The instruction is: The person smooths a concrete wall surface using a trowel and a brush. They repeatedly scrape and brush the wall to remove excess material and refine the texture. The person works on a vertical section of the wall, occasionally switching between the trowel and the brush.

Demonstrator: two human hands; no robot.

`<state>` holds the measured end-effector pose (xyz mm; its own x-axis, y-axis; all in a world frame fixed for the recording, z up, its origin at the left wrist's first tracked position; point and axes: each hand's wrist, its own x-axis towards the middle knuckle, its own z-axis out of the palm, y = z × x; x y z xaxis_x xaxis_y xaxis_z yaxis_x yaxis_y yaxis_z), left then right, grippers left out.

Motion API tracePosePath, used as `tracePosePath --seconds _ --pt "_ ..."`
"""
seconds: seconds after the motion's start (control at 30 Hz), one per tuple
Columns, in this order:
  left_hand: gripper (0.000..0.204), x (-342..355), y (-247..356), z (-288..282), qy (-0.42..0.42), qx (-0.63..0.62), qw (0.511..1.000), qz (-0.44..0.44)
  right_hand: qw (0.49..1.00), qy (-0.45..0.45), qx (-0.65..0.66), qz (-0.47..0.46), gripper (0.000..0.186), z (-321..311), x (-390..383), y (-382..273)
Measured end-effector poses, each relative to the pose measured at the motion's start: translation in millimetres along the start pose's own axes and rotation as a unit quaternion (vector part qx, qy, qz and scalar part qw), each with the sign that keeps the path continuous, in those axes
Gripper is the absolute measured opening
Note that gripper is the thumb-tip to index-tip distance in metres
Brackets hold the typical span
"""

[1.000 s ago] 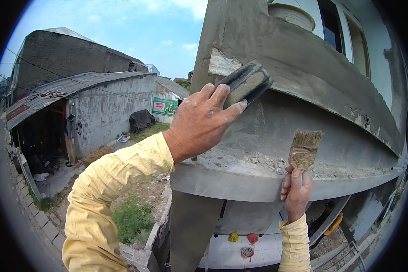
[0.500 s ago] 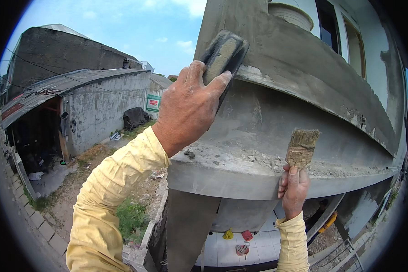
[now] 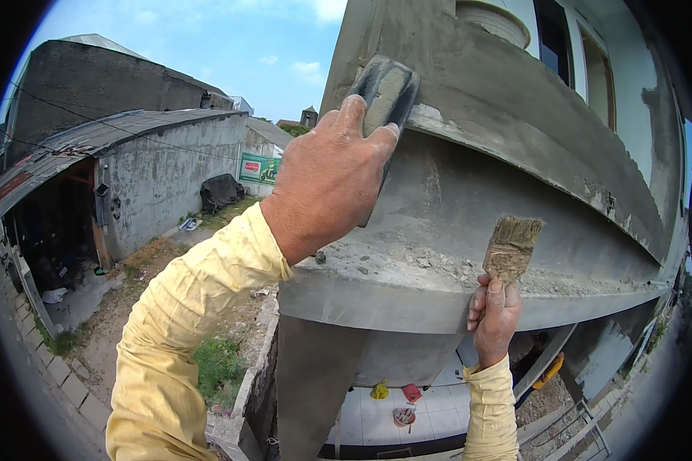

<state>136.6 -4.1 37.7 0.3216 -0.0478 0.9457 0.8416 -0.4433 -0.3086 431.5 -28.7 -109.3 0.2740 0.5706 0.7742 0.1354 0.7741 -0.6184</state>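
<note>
My left hand (image 3: 327, 177) is closed around a plastering float (image 3: 388, 96), its dark back smeared with grey cement. The float lies along the corner edge of the grey plastered wall (image 3: 484, 84), tilted; whether its whole face touches is hidden. Lower and to the right, my right hand (image 3: 494, 319) grips a wide, flat paintbrush (image 3: 513, 246) by its handle, stiff bristles pointing up. That hand is in front of the rim of a concrete ledge (image 3: 377, 300), and the brush stands before the rubble on it.
Crumbs of mortar (image 3: 430, 265) litter the ledge under an overhanging plaster edge. Far below, a tiled floor (image 3: 361, 422) carries a yellow bag, a red bag and a bucket (image 3: 404, 416). A person in orange (image 3: 547, 373) is partly visible lower right. At left stands a metal-roofed shed (image 3: 169, 184).
The view has shifted slightly, moving the scenery a little left. My left hand and the float's lower end have moved a little right against the wall. The brush is held much as before.
</note>
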Motion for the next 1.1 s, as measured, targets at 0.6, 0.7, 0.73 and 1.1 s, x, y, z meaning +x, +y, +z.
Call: tracePosePath --seconds 0.6,0.7,0.73,1.1 --pt "0.036 32 -21 10 0.110 -0.031 0.991 -0.075 1.000 -0.004 0.001 -0.001 0.042 0 -1 0" --pt "0.037 41 -4 15 0.035 -0.023 0.997 -0.062 1.000 -0.002 -0.006 -0.002 0.043 0 0 0" --pt "0.039 38 6 19 0.031 -0.040 0.999 -0.016 1.000 0.001 -0.009 -0.003 0.043 -2 0 1" --pt "0.036 50 7 18 0.030 -0.033 0.998 -0.051 1.000 -0.004 -0.012 -0.015 0.041 1 0 0"
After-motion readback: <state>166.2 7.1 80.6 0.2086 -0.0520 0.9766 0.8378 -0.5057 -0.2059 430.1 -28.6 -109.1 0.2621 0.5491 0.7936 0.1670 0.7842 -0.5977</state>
